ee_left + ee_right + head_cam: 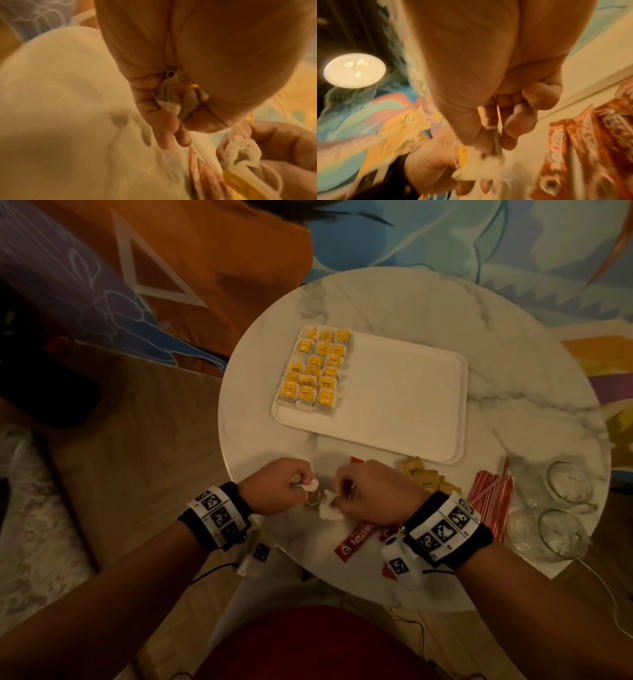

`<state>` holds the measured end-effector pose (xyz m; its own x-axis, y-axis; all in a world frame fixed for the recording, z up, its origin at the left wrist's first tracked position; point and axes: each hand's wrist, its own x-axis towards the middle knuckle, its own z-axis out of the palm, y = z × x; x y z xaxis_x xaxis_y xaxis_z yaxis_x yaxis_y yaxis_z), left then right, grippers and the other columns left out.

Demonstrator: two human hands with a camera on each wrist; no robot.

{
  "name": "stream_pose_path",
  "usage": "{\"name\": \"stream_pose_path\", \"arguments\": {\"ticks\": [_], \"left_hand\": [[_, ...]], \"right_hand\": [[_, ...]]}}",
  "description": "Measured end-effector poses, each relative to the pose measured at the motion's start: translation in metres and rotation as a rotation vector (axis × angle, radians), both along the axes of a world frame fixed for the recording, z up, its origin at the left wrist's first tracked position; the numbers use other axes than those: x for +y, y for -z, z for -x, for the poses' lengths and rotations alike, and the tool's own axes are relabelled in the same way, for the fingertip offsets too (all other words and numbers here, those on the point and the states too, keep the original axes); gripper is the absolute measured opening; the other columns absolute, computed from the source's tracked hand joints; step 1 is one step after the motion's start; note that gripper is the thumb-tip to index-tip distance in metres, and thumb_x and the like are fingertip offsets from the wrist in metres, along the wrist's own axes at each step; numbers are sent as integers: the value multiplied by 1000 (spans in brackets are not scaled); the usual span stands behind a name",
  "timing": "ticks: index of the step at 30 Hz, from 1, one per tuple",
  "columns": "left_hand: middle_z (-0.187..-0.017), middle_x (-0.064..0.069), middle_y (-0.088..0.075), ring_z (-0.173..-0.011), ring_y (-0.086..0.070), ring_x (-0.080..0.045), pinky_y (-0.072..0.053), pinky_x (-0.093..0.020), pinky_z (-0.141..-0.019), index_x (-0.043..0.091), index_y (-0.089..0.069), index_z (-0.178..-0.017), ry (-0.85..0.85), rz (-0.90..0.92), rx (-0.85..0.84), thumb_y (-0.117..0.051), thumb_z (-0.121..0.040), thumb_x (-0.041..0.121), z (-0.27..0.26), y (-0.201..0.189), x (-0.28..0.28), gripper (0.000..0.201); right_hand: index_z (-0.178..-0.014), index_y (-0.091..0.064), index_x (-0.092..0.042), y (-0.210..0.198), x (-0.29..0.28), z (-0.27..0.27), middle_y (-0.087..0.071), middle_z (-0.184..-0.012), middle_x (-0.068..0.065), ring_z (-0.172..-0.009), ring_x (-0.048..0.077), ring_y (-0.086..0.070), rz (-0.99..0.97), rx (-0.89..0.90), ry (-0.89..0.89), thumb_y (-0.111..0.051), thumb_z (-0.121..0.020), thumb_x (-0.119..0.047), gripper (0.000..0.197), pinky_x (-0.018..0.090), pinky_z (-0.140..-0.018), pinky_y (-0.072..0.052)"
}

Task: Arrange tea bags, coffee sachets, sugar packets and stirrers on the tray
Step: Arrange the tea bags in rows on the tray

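Observation:
A white tray (404, 405) on the round marble table (513, 364) carries several yellow-tagged tea bags (315, 368) in rows at its left end. Near the table's front edge, my left hand (301, 484) grips a bunch of tea bags (175, 97) in its curled fingers. Just right of it, my right hand (342, 494) pinches a white tea bag (329, 508); a string loop hangs between the two hands. Red coffee sachets (356, 537) lie under my right wrist. Yellow sugar packets (424, 477) and red-and-white stirrers (489, 494) lie further right.
Two glass cups (565, 484) (548, 535) stand at the table's right front edge beside the stirrers. The tray's middle and right part is bare. A red seat (308, 645) is below the table edge, and patterned fabric lies behind the table.

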<state>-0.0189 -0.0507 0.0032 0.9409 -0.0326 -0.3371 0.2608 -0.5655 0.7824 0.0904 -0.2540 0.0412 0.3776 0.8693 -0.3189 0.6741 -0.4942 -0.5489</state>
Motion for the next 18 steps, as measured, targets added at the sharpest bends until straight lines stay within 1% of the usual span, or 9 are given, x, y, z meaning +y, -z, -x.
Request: {"name": "stream_pose_path", "arguments": {"ticks": [2, 4, 6, 8, 10, 12, 14, 16, 18], "left_hand": [[-77, 1, -66, -67, -61, -9, -49, -29, -59, 15, -55, -81, -171, 188, 48, -70, -87, 7, -4, -7, -1, 18], [-77, 0, -65, -69, -64, -14, -47, -28, -54, 15, -57, -91, -279, 318, 81, -62, -90, -2, -7, -15, -3, 17], [-81, -5, -60, -71, -62, -18, -45, -26, -52, 16, -61, -102, -323, 383, 67, -60, -83, -3, -10, -18, -1, 27], [-81, -8, -56, -72, -57, -21, -44, -24, -52, 19, -63, -110, -342, 441, 58, -62, -72, 0, -12, -19, 3, 43], [-79, -5, -53, -68, -52, -16, -43, -23, -51, 25, -63, -115, -317, 460, 41, -68, -71, 1, -13, -20, 7, 51], [-76, 1, -54, -64, -50, -8, -43, -21, -51, 27, -62, -121, -273, 448, 12, -77, -78, 1, -15, -22, 8, 53], [-70, 13, -58, -61, -52, -1, -45, -16, -54, 17, -62, -124, -293, 435, -33, -79, -82, 2, -18, -23, 8, 48], [-67, 18, -62, -59, -53, 3, -44, -11, -56, 7, -67, -117, -323, 418, -89, -78, -83, 2, -22, -23, 8, 37], [-67, 13, -64, -57, -52, 2, -42, -12, -53, 7, -71, -104, -347, 396, -111, -76, -86, 5, -27, -24, 9, 19]], "right_hand": [[-91, -65, -25, -7, 2, -9, -66, -88, -11, -74, 2, -60, -100, 114, 134, -70, -86, -27, 8, 25, -68, -50], [-90, -62, -24, -7, 5, -16, -66, -87, -11, -73, 3, -60, -201, 184, 238, -72, -85, -24, 11, 26, -69, -52], [-88, -61, -23, -5, 8, -23, -66, -86, -8, -74, 9, -62, -267, 229, 289, -73, -85, -24, 12, 28, -70, -52], [-90, -65, -20, -2, 13, -26, -67, -84, -8, -75, 8, -63, -291, 282, 316, -72, -88, -20, 8, 27, -70, -53], [-95, -70, -17, 0, 17, -27, -69, -78, -9, -68, 6, -63, -293, 381, 367, -70, -91, -15, 4, 23, -69, -51], [-100, -73, -13, -1, 21, -27, -72, -72, -6, -58, 14, -62, -282, 498, 423, -66, -95, -14, 8, 23, -62, -50], [-104, -74, -9, -4, 24, -26, -70, -63, -10, -47, 9, -55, -254, 584, 444, -61, -99, -16, 15, 19, -52, -45], [-104, -74, -6, -6, 28, -26, -68, -58, -12, -43, 3, -48, -234, 637, 433, -58, -101, -19, 20, 14, -47, -39], [-102, -75, -8, -7, 32, -26, -75, -73, -2, -44, 5, -48, -230, 697, 445, -58, -102, -23, 23, 13, -45, -38]]}}
